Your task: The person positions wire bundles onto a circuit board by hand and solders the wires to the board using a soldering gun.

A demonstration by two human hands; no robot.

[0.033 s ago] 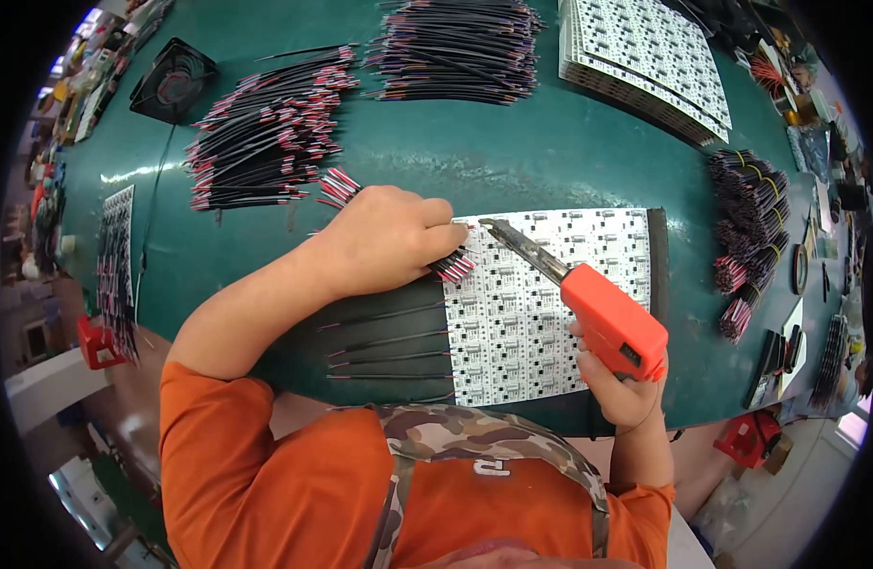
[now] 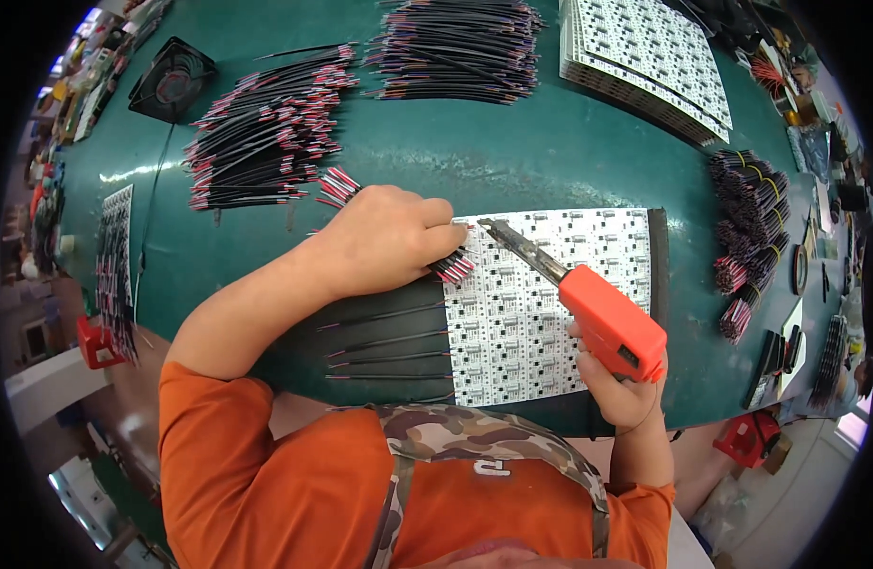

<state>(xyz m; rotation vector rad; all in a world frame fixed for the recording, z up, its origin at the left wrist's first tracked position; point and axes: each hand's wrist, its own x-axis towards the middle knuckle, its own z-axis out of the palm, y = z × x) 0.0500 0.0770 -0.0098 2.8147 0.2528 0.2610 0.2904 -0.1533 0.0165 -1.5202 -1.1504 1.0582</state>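
A bundle of short black cables (image 2: pixel 452 266) with stripped red and white ends is gripped in my left hand (image 2: pixel 389 237), at the upper left corner of a white circuit board panel (image 2: pixel 522 332). My right hand (image 2: pixel 618 387) is wrapped round the handle of a red soldering gun (image 2: pixel 612 322). The gun's dark tip is over the panel's far edge, just right of my left fingertips; whether it touches is too small to tell. Several single black cables (image 2: pixel 389 358) stick out leftward from the panel's left edge. My left fingertips partly hide the corner.
Beyond my left hand lie a loose pile of black cables (image 2: pixel 275 133) and another cable pile (image 2: pixel 455 52). A stack of panels (image 2: pixel 645 66) stands at the far right, tied cable bundles (image 2: pixel 751 228) nearer. A small black fan (image 2: pixel 174 81) sits far left, a wired panel (image 2: pixel 117 256) below it.
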